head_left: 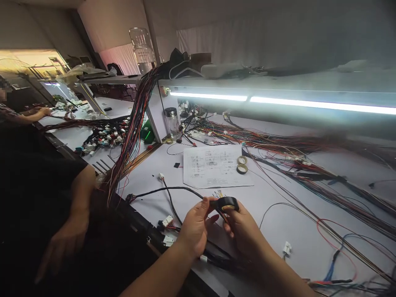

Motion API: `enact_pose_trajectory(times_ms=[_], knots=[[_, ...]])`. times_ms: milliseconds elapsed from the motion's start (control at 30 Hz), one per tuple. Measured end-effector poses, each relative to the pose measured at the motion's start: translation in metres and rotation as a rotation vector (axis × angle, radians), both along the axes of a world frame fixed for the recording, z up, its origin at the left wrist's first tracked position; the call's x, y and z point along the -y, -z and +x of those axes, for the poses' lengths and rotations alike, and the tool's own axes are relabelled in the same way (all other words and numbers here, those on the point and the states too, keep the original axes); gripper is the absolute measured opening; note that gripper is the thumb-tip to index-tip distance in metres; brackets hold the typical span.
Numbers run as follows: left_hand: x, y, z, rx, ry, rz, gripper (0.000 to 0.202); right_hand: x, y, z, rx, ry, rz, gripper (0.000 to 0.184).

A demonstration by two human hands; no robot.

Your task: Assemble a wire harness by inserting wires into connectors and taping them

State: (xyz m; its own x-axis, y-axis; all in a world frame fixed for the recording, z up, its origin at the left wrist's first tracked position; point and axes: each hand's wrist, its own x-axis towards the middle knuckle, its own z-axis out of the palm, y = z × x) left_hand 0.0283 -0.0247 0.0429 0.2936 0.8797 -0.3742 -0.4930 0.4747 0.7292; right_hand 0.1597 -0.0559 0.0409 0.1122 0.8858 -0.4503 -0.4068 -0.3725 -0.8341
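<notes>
My right hand (246, 225) is closed on a roll of black electrical tape (228, 202), fingers curled around and under it. A short strip of tape seems to run from the roll toward my left hand (194, 226). That hand pinches a black-wrapped wire harness (176, 188) between thumb and fingers. The harness stretches left to a black connector (130, 198), and loose wire ends (219, 194) stick up just behind the roll. White connectors (168, 221) on more harness branches lie left of my left hand. Where tape and harness meet is partly hidden by my fingers.
A printed wiring diagram (213, 167) lies ahead with two small tape rolls (242, 168) on it. Long wire bundles (297, 173) cover the back and right. A glass jar (172, 123) stands under the lit shelf. Another person's arm (77, 206) hangs at left.
</notes>
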Motion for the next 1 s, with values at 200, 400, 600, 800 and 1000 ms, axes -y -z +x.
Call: enact_pose_trajectory(times_ms=[200,400,600,800,1000], knots=[[0.003,-0.014,0.004,-0.186,0.095,0.253,0.032,-0.009,-0.001,0.015,0.013,-0.343,-0.148,0.017],[-0.013,-0.022,-0.012,-0.557,0.205,0.545,0.033,-0.002,-0.01,0.028,0.031,-0.488,-0.1,0.035],[-0.017,-0.013,-0.01,-0.653,0.162,0.473,0.04,0.018,0.001,0.015,0.505,-0.381,0.462,0.046],[-0.016,-0.003,-0.007,-0.404,0.121,0.321,0.039,0.015,-0.002,0.007,0.855,-0.213,0.677,0.04],[-0.011,-0.001,-0.008,-0.25,0.089,0.45,0.027,0.005,-0.009,0.034,0.124,-0.368,-0.013,0.027]])
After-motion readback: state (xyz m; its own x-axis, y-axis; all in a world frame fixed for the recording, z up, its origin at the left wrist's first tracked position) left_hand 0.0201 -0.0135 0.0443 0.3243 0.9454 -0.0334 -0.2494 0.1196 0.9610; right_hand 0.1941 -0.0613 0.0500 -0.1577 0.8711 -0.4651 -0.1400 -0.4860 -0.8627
